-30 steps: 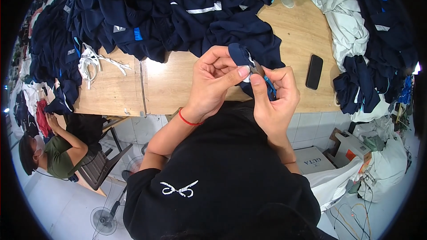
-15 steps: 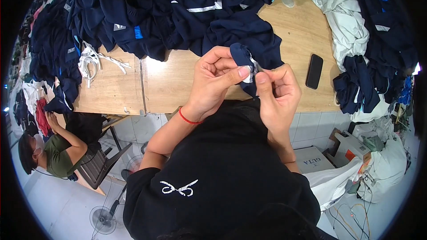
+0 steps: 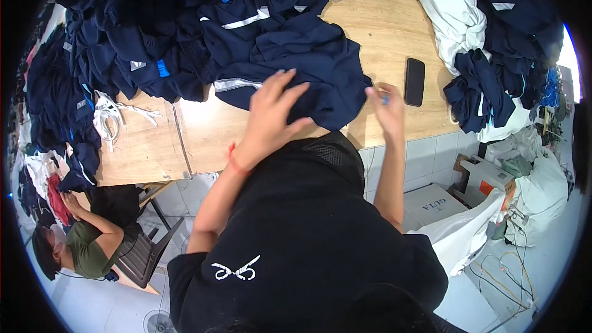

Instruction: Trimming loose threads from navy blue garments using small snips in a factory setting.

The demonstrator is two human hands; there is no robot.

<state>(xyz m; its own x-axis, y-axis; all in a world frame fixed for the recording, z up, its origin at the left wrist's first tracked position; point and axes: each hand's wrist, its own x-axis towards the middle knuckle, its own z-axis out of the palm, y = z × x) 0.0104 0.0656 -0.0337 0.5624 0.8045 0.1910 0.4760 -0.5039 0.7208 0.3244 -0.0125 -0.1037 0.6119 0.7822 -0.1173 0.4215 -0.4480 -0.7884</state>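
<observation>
A navy garment (image 3: 327,55) with a white stripe (image 3: 237,84) along one edge lies loosely spread on the table in front of me. My left hand (image 3: 268,114), with a red cord (image 3: 234,159) at the wrist, is over its near left part, fingers spread. Whether the fingertips touch the cloth is hard to tell. Just off the garment's right edge, my right hand (image 3: 390,114) is closed around a small blue thing (image 3: 386,98), mostly hidden by the fingers and too small to name.
Navy garments (image 3: 135,31) are heaped across the back and left. White straps (image 3: 111,120) lie at the left. A black phone (image 3: 415,82) rests right of my right hand, near white cloth (image 3: 453,12) and more navy clothes. At the lower left a person (image 3: 92,246) sits working.
Both hands have let go of the pinched garment edge, which now lies on the table. My left hand opened and moved left; the right moved slightly aside. The view shifted too.
</observation>
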